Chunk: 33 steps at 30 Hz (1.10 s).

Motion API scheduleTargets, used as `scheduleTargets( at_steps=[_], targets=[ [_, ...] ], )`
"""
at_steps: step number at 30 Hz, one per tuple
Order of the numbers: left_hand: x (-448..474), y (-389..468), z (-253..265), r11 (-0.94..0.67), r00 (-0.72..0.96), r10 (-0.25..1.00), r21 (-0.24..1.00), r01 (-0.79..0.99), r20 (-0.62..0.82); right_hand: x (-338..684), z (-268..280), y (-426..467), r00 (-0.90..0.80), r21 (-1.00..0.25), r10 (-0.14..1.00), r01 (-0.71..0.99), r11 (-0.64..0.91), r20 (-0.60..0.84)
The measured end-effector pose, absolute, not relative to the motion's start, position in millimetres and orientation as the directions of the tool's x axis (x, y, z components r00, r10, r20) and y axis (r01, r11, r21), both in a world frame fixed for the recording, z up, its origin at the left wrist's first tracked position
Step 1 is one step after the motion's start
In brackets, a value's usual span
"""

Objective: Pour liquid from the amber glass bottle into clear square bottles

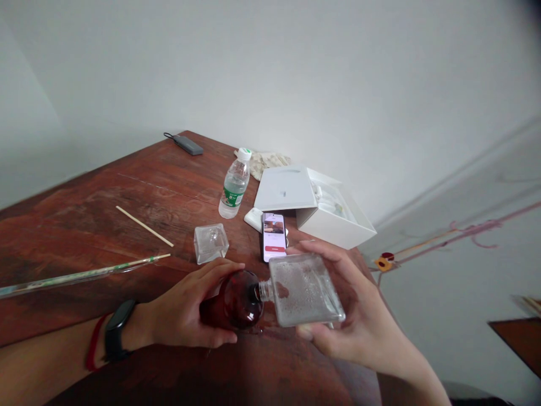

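Note:
My left hand (188,301) is wrapped around a dark red-brown bottle (242,299) near the front of the table. In my right hand (344,310) is a clear square bottle (305,290), tipped sideways, with droplets on its walls. Its threaded neck points left and meets the dark bottle's mouth; whether the two touch I cannot tell. A clear square cap or cup (210,243) lies just beyond my left hand. Left of it are a bare thin wooden stick (144,226) and a stick in a plastic sleeve (84,276).
A phone (274,239) with a lit screen lies beyond the square bottle. Behind are a water bottle (234,189), an open white box (338,220) with its lid (285,188), and a patterned cloth (268,163). A grey device with a loop (189,144) sits near the table's (84,214) far corner.

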<state>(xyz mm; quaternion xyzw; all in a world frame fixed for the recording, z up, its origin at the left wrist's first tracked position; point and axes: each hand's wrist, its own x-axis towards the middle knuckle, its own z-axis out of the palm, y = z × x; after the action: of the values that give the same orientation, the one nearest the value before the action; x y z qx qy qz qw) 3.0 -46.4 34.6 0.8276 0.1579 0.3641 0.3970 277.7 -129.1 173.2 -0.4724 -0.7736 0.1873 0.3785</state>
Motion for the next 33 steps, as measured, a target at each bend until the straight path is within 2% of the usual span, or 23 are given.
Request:
scheduleTargets(
  at_steps=[13,21,33],
  targets=[
    [4.7,-48.7,30.8,-0.634,0.642,0.565,0.771,-0.066,0.519,278.2,175.4,-130.9,-0.312,-0.437,0.829,0.734,0.52,0.464],
    [6.5,-50.5,34.6,-0.614,0.63,0.568,0.782,-0.105,0.53,275.6,173.1,-134.4,-0.291,-0.48,0.831,0.706,0.521,0.474],
    [6.5,-50.2,33.0,-0.611,0.631,0.571,0.785,-0.101,0.525,274.6,171.7,-132.9,-0.336,-0.415,0.782,0.701,0.58,0.525]
  ],
)
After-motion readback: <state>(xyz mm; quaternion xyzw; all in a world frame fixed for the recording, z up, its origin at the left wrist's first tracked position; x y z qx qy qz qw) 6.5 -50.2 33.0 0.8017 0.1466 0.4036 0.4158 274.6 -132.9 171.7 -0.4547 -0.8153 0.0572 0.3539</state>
